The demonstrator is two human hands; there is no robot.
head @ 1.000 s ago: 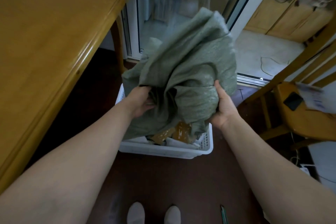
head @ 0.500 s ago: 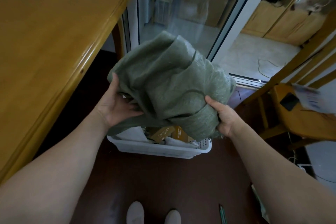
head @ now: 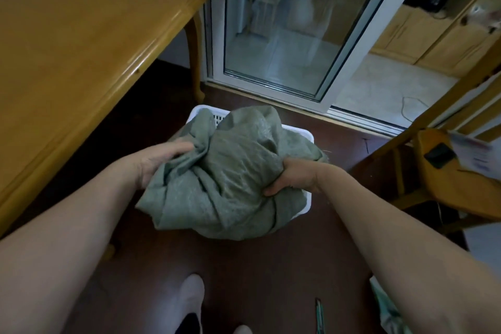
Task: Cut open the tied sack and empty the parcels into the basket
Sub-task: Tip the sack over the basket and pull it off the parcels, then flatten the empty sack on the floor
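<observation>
Gripping a crumpled grey-green woven sack [head: 233, 179] with both hands.
At its left edge the left hand [head: 160, 160] holds a fold; the right hand [head: 291, 177] clutches a bunch at its right. Limp and creased between them, it covers most of the white slotted plastic basket [head: 202, 111], hiding the contents.

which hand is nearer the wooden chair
Right. The right hand grips the sack on the chair's side; the left hand holds it on the table's side.

Forearms outstretched; left hand [head: 162, 161], right hand [head: 291, 179] gripping sack [head: 230, 187]
</observation>
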